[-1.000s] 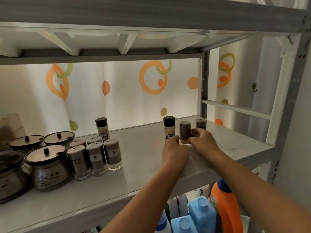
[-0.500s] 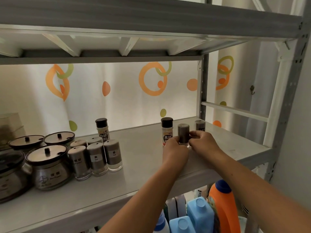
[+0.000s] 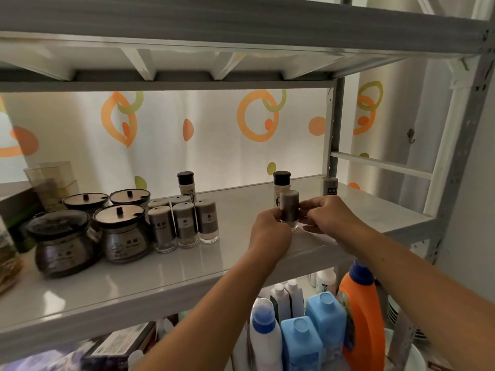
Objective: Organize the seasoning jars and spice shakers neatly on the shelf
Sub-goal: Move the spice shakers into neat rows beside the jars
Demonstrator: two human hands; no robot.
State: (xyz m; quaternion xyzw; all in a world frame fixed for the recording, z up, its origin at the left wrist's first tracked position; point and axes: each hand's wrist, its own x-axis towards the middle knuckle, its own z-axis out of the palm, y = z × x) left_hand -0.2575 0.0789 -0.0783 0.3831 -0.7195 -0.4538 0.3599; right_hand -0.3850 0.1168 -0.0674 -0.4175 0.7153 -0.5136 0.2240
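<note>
Both hands grasp one shaker (image 3: pixel 289 210) near the front edge of the shelf (image 3: pixel 241 266), right of centre. The left hand (image 3: pixel 269 232) pinches its left side and the right hand (image 3: pixel 330 218) its right side. The shaker is an upright, round-topped cylinder with a matte grey-brown sleeve and a clear base; I cannot tell whether the base touches the shelf. Just behind it stands a pale bottle (image 3: pixel 281 183) with a glossy black cap. Further right, by the rear post, is a lone grey shaker (image 3: pixel 329 186).

On the left, five like shakers (image 3: pixel 184 223) stand in a tight cluster, with a second black-capped bottle (image 3: pixel 186 184) behind them. Beside them are squat glass jars (image 3: pixel 122 232) with flat lids and small black knobs.

The shelf is a smooth, glossy white board on a grey perforated metal frame (image 3: pixel 466 145). A backlit white curtain (image 3: pixel 214 140) printed with orange and green rings hangs behind. Below stand a blue plastic bottle (image 3: pixel 301 344) and an orange plastic bottle (image 3: pixel 360 314).
</note>
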